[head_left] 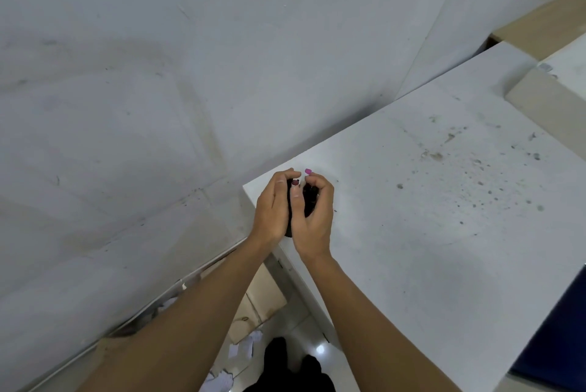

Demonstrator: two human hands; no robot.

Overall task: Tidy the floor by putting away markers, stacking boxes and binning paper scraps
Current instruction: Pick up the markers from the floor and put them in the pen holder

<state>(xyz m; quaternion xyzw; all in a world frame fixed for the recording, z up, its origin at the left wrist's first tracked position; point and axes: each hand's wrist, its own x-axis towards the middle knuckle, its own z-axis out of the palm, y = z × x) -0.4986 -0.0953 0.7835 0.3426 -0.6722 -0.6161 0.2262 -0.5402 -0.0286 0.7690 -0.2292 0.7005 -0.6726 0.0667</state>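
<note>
Both hands, left hand (272, 207) and right hand (314, 217), clasp markers (309, 198) at white table (444, 233) corner | paper scraps (244, 347) still litter floor (304, 325)

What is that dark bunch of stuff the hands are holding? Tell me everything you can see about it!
The dark bundle looks like a handful of markers with black bodies, standing roughly upright near the corner of the white table. One magenta cap pokes out on top, and a darker reddish tip shows beside it. The left hand and right hand wrap around it from both sides, hiding most of it, so the exact count cannot be told.
</note>
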